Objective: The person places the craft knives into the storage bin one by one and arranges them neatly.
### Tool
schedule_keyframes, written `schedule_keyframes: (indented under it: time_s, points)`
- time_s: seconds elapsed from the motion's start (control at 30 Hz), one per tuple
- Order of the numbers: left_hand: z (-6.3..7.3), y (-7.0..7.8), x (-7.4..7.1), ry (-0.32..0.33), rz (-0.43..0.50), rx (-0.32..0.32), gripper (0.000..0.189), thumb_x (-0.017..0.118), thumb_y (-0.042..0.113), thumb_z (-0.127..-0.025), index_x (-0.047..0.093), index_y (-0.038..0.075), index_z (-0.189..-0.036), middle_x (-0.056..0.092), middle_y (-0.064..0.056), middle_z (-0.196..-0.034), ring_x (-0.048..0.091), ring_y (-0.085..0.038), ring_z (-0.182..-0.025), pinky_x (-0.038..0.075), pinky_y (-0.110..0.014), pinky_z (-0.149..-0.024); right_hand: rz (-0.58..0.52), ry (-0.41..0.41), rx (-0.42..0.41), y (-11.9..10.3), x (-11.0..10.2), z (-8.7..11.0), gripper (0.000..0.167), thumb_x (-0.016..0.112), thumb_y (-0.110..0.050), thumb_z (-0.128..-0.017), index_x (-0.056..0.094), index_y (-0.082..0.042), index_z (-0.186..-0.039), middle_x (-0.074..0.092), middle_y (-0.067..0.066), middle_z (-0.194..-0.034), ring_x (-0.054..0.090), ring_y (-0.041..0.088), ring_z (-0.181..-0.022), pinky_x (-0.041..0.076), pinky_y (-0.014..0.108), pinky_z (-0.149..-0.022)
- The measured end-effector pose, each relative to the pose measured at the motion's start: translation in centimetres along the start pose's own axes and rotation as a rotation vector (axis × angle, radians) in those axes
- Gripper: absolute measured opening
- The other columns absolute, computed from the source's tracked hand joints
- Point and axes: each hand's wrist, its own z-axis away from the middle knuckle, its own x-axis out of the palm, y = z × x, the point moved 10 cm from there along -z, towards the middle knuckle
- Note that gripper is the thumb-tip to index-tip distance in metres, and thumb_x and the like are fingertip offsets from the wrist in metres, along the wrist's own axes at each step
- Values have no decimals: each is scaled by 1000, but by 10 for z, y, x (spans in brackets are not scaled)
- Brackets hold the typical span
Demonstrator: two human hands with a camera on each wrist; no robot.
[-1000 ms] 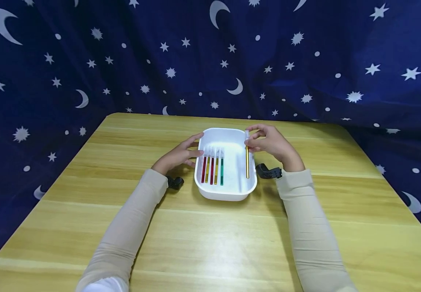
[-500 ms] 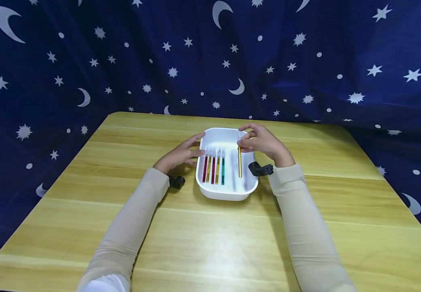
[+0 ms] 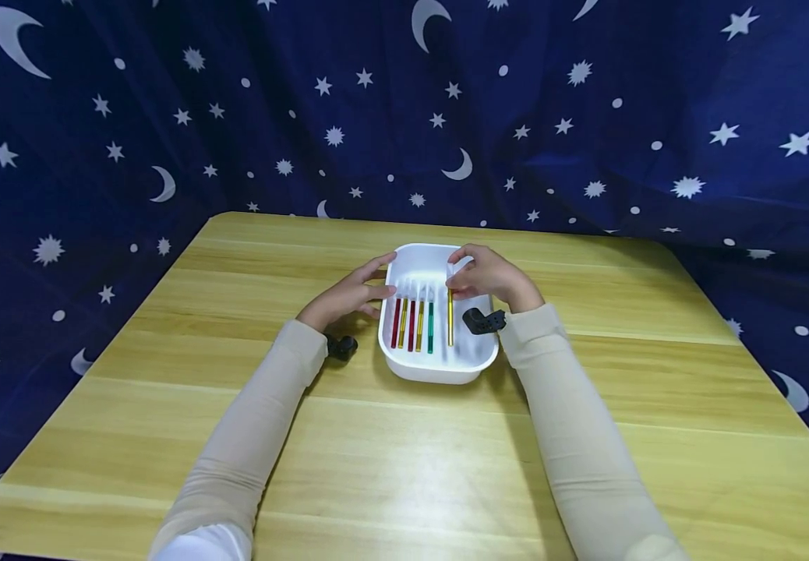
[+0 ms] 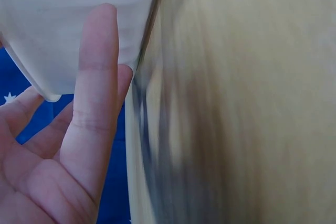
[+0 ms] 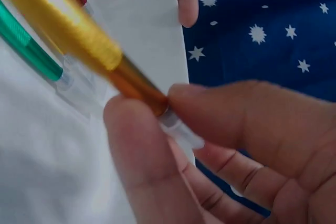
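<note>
A white plastic tray [image 3: 439, 373] stands on the table. In its left part lie several slim pen-shaped metal tools in a row, with red [image 3: 395, 323], gold [image 3: 420, 326] and green [image 3: 430, 327] barrels and clear tips. Between thumb and fingertips, my right hand [image 3: 492, 279] pinches another gold pen-shaped tool [image 5: 105, 45] near its clear-tipped end; its barrel is knurled. This tool is right of the green one, over the tray's floor; contact with the floor cannot be told. My left hand [image 3: 347, 298] rests at the tray's left rim, fingers fairly straight.
The wooden table [image 3: 404, 452] extends around the tray on all sides. Behind it hangs a dark blue curtain [image 3: 376, 101] with stars and moons. Black wrist devices [image 3: 482, 321] sit on both wrists, the right one over the tray's right rim.
My right hand has carried the gold tool leftward from the tray's right side toward the row, and lowered a little. My left hand has stayed at the rim.
</note>
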Motion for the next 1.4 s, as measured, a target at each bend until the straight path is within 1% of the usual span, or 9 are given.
schedule_keyframes:
  time_s: [0.27,0.4,0.53,0.63,0.8,0.9,1.0,1.2,1.4]
  points:
    - [-1,-1,-1,4,-3,-4,76,59,18,-112,17,24,-176,30,-19,-173,58,-40,-134,62,-44,-92,103,4,89,3,10,-7,45,66,7,-102,46,8,-143,62,19,-103,65,15,-72,63,25,-72]
    - [-1,-1,-2,3,-2,-6,77,59,18,-112,17,24,-176,29,-19,-173,58,-40,-135,62,-43,-91,143,5,136,6,13,-11,45,67,5,-102,48,6,-143,62,19,-106,66,15,-72,63,24,-72]
    - [-2,0,-2,3,-4,-5,77,58,16,-112,17,23,-176,29,-20,-173,57,-40,-135,62,-42,-90,164,2,157,8,15,-14,44,67,5,-102,48,5,-142,63,19,-104,67,15,-72,62,24,-72]
    - [-2,0,-2,4,-6,-7,77,58,16,-111,17,23,-176,30,-20,-173,57,-40,-135,62,-41,-89,163,-9,158,8,18,-17,44,66,7,-101,47,7,-141,63,18,-100,67,15,-71,63,25,-71]
    - [-2,-1,-2,-1,-1,-12,77,59,18,-111,17,24,-176,29,-19,-174,57,-40,-136,63,-42,-90,154,-2,157,8,22,-20,43,65,11,-97,47,9,-136,62,14,-88,68,14,-64,63,24,-66]
    - [-3,-1,-2,-1,-1,-11,77,59,18,-111,17,24,-176,29,-19,-174,57,-40,-136,63,-43,-91,165,12,170,7,22,-22,42,65,12,-96,47,9,-134,61,12,-84,67,14,-61,62,24,-64]
    - [-4,-1,-2,0,-3,-8,77,58,17,-111,17,24,-176,29,-19,-174,57,-41,-136,63,-44,-91,191,20,197,8,22,-24,41,65,11,-97,47,8,-134,60,12,-87,67,14,-60,62,23,-64]
    - [-3,-1,-2,3,-11,-6,77,59,17,-111,17,24,-176,29,-19,-174,58,-40,-135,63,-44,-90,217,10,267,15,23,-26,38,63,9,-101,47,8,-135,57,14,-99,65,12,-62,61,21,-67]
    - [-3,-1,-2,3,-6,-7,77,58,16,-111,17,24,-176,29,-19,-174,58,-40,-134,63,-43,-89,225,11,293,19,24,-29,35,62,10,-101,47,7,-132,54,14,-101,63,13,-62,60,21,-67]
